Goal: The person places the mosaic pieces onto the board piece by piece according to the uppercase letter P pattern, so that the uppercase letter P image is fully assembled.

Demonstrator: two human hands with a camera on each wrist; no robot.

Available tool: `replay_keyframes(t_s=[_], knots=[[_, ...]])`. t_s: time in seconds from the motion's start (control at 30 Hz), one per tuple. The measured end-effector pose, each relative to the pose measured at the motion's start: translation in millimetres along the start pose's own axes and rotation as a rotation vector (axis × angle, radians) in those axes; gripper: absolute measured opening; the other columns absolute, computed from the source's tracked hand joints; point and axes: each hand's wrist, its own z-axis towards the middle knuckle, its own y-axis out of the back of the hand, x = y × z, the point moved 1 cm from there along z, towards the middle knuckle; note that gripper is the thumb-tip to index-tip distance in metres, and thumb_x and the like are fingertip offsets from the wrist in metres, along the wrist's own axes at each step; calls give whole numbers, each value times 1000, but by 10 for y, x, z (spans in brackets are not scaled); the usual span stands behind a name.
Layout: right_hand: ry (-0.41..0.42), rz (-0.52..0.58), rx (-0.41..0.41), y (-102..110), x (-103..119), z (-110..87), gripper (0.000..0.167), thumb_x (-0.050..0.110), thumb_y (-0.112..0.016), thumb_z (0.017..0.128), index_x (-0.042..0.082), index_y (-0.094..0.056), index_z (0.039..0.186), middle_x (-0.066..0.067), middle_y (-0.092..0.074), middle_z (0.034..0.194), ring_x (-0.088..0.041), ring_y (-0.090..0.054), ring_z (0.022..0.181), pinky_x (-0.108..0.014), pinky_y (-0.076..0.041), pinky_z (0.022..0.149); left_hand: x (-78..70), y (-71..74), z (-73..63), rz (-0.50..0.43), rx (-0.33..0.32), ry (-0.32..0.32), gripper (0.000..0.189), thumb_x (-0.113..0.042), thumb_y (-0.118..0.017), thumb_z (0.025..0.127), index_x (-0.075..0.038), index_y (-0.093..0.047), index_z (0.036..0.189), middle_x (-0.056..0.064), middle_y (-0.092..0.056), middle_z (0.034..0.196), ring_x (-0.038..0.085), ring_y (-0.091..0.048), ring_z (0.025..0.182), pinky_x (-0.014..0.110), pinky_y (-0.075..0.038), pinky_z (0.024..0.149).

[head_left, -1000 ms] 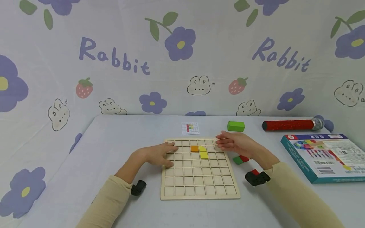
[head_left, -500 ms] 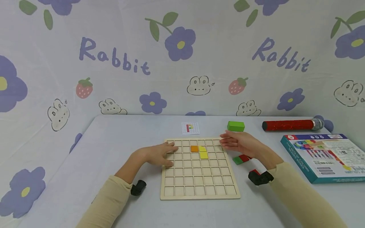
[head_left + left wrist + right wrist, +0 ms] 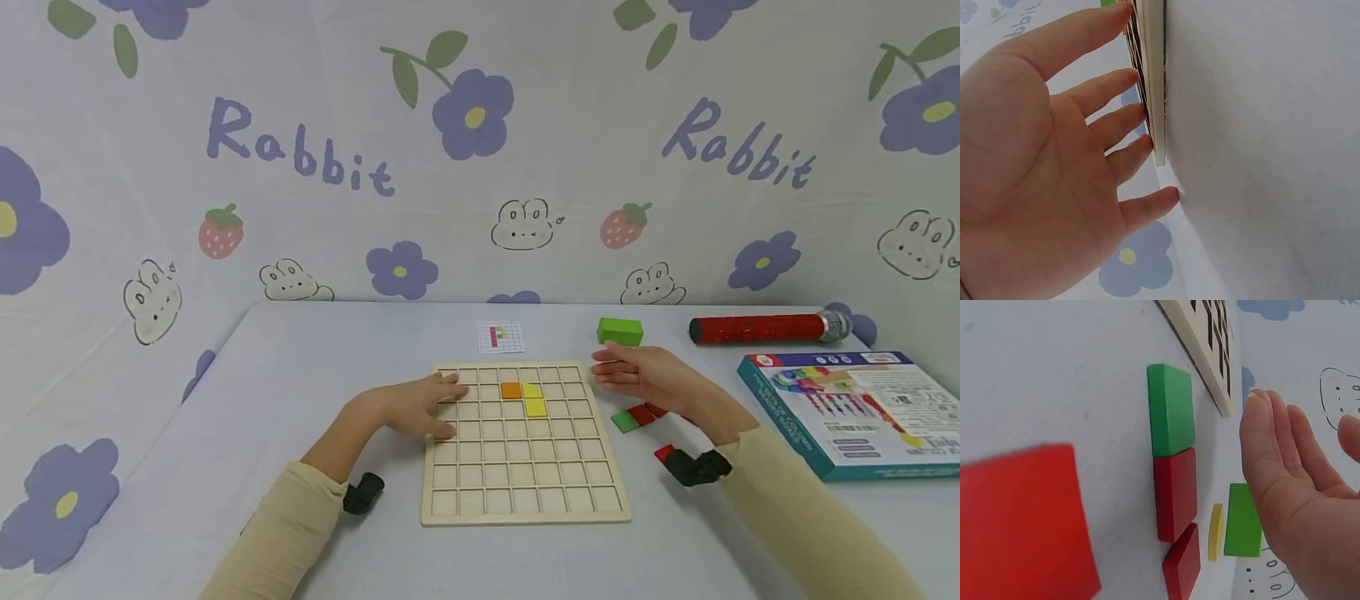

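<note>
A wooden grid board (image 3: 521,476) lies on the table. Set in its upper cells are an orange tile (image 3: 511,391) and two yellow tiles (image 3: 536,407). My left hand (image 3: 408,408) rests on the board's left edge, fingers spread and extended. In the left wrist view, the fingertips (image 3: 1127,76) lie along the edge. Just right of the board, my right hand (image 3: 648,377) hovers with extended fingers, holding nothing. Below it lie a green tile (image 3: 1175,412) and a red tile (image 3: 1177,495) side by side. Another red tile (image 3: 1184,565) adjoins them, and one more red tile (image 3: 1022,519) lies closer to the camera.
A small pattern card (image 3: 510,337) lies behind the board. At the back right are a green block (image 3: 620,331), a red glittery tube (image 3: 757,328) and a boxed game (image 3: 870,417). The right wrist view shows a thin yellow piece (image 3: 1215,532) beside the green block.
My right hand has drawn away from the board's upper right corner toward the right, uncovering more of the red tiles. The left hand stays in place.
</note>
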Motion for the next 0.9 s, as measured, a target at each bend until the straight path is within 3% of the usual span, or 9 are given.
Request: replay_keyframes(t_s=[0.37,0.63,0.9], knots=[[-9,-76,-20,126,-32,-20,55,31,-40,104,-6,-33,143,-21,-48,134,-22,-57,116,-28,-45,94,-15,9,-10,7,2,7,67,-28,-62,94,-10,-30,150,12,-13,157,30,-8,143,46,-15,113],[4,-224,-30,261,-86,-75,61,35,-42,102,-7,-30,144,-28,-41,140,-30,-49,124,-31,-42,97,-13,12,-9,4,3,-3,67,-28,-62,94,-9,-30,150,13,-13,157,30,-7,143,47,-15,113],[9,-276,-42,376,-133,-145,64,38,-43,102,-8,-30,144,-28,-43,138,-32,-48,125,-31,-41,98,-5,9,-15,6,2,-5,67,-28,-62,94,-9,-30,150,13,-13,157,31,-6,143,47,-14,113]])
